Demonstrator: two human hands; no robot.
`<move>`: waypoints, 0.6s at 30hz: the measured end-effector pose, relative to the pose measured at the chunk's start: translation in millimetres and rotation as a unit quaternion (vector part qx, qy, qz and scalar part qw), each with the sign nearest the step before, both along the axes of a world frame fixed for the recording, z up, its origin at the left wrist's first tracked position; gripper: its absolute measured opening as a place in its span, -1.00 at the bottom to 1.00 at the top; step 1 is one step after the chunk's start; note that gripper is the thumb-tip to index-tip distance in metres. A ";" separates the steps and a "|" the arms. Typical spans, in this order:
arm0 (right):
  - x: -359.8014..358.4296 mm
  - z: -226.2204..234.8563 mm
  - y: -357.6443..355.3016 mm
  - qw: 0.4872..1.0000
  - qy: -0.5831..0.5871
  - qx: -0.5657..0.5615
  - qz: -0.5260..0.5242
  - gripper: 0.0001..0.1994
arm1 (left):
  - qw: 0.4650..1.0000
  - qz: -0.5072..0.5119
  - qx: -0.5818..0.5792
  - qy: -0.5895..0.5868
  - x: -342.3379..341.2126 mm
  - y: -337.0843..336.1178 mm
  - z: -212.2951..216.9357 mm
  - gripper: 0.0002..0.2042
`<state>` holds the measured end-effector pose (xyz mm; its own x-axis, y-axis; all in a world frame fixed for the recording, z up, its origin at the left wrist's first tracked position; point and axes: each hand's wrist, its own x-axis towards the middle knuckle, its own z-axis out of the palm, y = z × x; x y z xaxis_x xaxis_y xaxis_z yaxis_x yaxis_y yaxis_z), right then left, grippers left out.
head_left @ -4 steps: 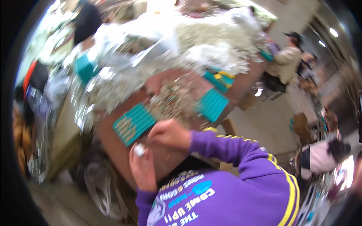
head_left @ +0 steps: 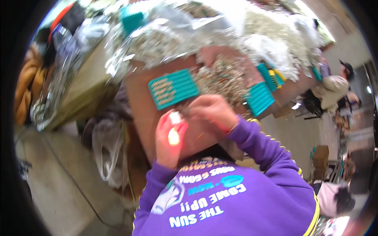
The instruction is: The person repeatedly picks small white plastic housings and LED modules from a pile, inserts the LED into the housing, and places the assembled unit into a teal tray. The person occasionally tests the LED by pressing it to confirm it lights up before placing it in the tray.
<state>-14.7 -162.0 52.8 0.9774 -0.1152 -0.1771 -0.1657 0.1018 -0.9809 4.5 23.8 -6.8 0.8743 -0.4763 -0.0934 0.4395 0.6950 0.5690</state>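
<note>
Busy at the brown table (head_left: 143,118), and both bare hands are in close!
A loose pile of small parts (head_left: 224,78) spreads beyond them, with a teal ridged tray (head_left: 185,80) on its left, rows of pale pieces (head_left: 162,91) down one side, and a second teal tray (head_left: 260,99) on its right. The right hand (head_left: 214,112) has its fingers drawn narrow; whether they grip anything, I can't tell. Just beside it, the left hand (head_left: 167,143), glowing bright red, holds a small white object (head_left: 175,117) at its fingertips!

right hand (head_left: 214,111) blurred, heaped pieces (head_left: 225,80) indistinct
</note>
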 end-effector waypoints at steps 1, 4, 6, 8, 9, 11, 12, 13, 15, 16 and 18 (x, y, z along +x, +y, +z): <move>-1.1 3.4 -2.1 0.998 0.041 0.043 0.009 -0.83 | 0.999 -0.016 -0.034 0.016 -0.6 0.6 1.0 -0.72; -2.3 8.4 -2.4 0.993 0.079 0.083 0.016 -0.80 | 0.994 -0.017 -0.088 0.066 -0.7 -3.2 0.1 -0.73; -2.3 9.7 -2.7 0.990 0.093 0.108 0.015 -0.80 | 0.993 -0.023 -0.101 0.056 -0.4 -4.7 0.8 -0.73; -2.8 9.6 -3.3 0.988 0.097 0.119 0.009 -0.81 | 0.994 -0.018 -0.094 0.046 -1.2 -5.7 1.5 -0.74; -3.3 9.0 -3.7 0.988 0.095 0.123 0.014 -0.81 | 0.995 -0.017 -0.088 0.044 -1.6 -6.1 1.7 -0.74; -4.5 8.1 -4.9 0.986 0.099 0.130 0.017 -0.83 | 0.996 -0.021 -0.080 0.040 -2.4 -5.2 1.8 -0.73; -4.8 7.5 -5.1 0.986 0.095 0.131 0.023 -0.83 | 0.996 -0.024 -0.082 0.040 -2.2 -5.1 1.8 -0.73; -4.9 7.1 -5.3 0.986 0.089 0.135 0.027 -0.83 | 0.995 -0.026 -0.083 0.040 -2.0 -5.2 1.6 -0.73; -4.8 6.9 -5.5 0.989 0.081 0.123 0.034 -0.84 | 0.994 -0.030 -0.091 0.052 -1.6 -5.9 1.8 -0.73; -4.4 7.1 -5.4 0.990 0.079 0.107 0.039 -0.84 | 0.993 -0.032 -0.095 0.059 -1.1 -6.2 2.0 -0.73; -3.7 7.3 -4.6 0.992 0.075 0.090 0.045 -0.83 | 0.993 -0.032 -0.099 0.063 -0.5 -6.1 3.0 -0.74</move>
<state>-18.4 -166.6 60.0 0.9432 0.0187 -0.3316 -0.3255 0.2506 -0.9117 4.0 17.8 -3.8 0.8285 -0.5511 -0.0991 0.5458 0.7553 0.3627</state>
